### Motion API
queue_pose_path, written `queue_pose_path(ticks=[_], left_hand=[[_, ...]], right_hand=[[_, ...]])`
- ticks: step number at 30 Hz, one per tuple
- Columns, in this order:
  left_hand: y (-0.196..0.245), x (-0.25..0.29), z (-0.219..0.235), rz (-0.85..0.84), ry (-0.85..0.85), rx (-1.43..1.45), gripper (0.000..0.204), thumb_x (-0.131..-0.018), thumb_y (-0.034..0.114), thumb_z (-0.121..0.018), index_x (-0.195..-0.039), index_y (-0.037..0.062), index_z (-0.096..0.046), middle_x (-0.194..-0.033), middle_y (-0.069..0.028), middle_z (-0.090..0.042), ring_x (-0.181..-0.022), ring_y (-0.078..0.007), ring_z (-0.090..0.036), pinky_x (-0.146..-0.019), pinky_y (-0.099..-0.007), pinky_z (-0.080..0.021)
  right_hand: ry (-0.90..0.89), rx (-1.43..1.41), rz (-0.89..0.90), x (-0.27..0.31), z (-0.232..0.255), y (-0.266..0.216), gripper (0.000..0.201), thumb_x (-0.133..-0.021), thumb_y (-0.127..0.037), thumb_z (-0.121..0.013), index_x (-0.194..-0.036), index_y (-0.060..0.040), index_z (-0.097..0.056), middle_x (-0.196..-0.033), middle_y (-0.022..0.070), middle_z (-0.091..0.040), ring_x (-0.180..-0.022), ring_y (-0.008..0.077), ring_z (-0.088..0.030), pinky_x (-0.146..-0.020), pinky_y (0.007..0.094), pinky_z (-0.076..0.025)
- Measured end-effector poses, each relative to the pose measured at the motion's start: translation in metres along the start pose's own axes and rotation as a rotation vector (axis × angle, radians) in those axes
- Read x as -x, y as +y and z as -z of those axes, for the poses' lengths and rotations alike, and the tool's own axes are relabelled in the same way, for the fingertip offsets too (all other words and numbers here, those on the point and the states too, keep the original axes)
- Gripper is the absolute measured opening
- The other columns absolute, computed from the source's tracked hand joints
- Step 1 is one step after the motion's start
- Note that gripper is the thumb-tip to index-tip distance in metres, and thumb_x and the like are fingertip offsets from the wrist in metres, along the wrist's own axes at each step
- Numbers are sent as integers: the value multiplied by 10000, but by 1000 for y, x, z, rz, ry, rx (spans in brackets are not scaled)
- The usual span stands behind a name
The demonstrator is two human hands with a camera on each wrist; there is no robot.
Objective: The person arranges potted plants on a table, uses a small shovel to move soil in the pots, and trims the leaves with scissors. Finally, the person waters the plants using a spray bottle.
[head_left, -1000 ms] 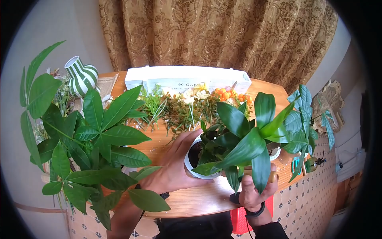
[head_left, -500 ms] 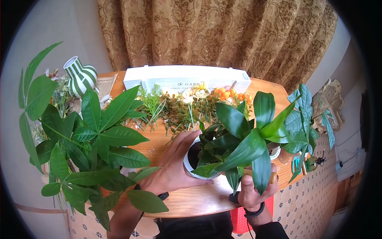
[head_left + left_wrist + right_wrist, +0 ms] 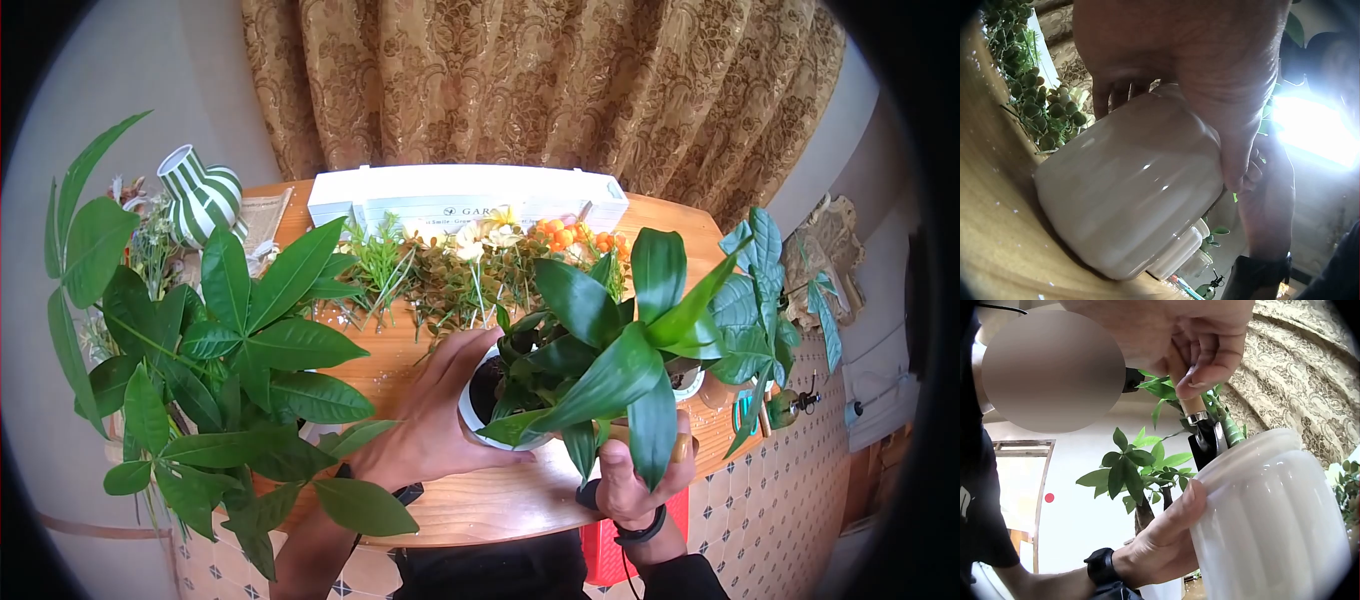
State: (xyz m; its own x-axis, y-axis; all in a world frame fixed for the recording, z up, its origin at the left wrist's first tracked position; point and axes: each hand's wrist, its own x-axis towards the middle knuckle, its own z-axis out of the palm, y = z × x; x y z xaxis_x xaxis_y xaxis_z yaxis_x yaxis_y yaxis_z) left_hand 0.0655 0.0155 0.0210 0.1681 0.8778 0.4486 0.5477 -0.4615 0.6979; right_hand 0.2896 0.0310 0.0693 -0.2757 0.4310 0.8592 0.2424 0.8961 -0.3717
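Observation:
A white ribbed pot [image 3: 1129, 181] stands on the wooden table, tilted in the left wrist view. My left hand [image 3: 430, 420] grips it around the side, thumb near the rim. Dark soil [image 3: 487, 388] and a plant with broad glossy leaves [image 3: 610, 390] fill the pot. In the right wrist view, my right hand [image 3: 1210, 353] holds a small hand trowel by its wooden handle [image 3: 1192, 406]. The trowel's dark metal blade [image 3: 1207, 445] reaches down inside the pot's rim beside the plant's stem; its tip is hidden. From above, leaves cover most of the trowel.
A large leafy plant [image 3: 260, 340] spreads at the left, near a green-striped vase [image 3: 205, 200]. Cut greenery and flowers [image 3: 450, 280] lie before a white box [image 3: 420, 195]. Another leafy plant [image 3: 745, 320] and a spray bottle [image 3: 785, 408] are at the right. A red stool [image 3: 610, 555] stands below.
The view has shifted very slightly. My left hand keeps its grip on the pot, and my right hand has barely moved.

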Motion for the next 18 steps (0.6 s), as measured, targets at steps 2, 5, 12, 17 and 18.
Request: queue_pose_path(ticks=[2, 5, 12, 17, 18], left_hand=[[0, 0, 0, -15, -4, -24, 1162, -512, 362, -993, -1433, -36, -406, -1362, -212, -500, -1298, -408, -475, -1100, -477, -415], [1, 1, 1, 27, -15, 2, 1160, -517, 369, -988, -1437, -27, -401, -1372, -221, -490, -1315, -414, -459, -1110, -478, -406], [4, 1, 3, -21, 85, 35, 1147, -529, 377, -982, -1437, -20, -404, -1384, -227, -480, -1324, -418, -452, -1114, -481, -402], [-1, 1, 0, -41, 5, -46, 1142, -525, 366, -990, -1428, -28, -414, -1364, -218, -492, -1288, -407, -487, -1091, -475, -428], [-1, 1, 0, -55, 17, -52, 1141, -523, 364, -991, -1427, -30, -415, -1361, -216, -494, -1283, -406, -492, -1087, -474, -432]], right_hand=[[53, -48, -32, 2, -1, -1, 370, -880, -187, -801, -980, 57, -541, -792, 152, -655, -620, 232, -631, -551, 322, -515], [56, -44, -29, 1, 3, -1, 360, -879, -186, -802, -974, 50, -547, -804, 149, -655, -620, 230, -631, -548, 325, -518], [86, -32, -10, 2, -3, -1, 375, -883, -215, -802, -986, 55, -563, -804, 148, -668, -620, 233, -656, -540, 312, -528], [32, -16, -37, -1, -3, -2, 396, -877, -233, -808, -982, 60, -564, -765, 142, -683, -618, 232, -669, -541, 307, -529], [33, -19, -48, -1, -4, -2, 397, -876, -234, -809, -980, 60, -563, -760, 141, -685, -618, 232, -669, -542, 307, -529]])
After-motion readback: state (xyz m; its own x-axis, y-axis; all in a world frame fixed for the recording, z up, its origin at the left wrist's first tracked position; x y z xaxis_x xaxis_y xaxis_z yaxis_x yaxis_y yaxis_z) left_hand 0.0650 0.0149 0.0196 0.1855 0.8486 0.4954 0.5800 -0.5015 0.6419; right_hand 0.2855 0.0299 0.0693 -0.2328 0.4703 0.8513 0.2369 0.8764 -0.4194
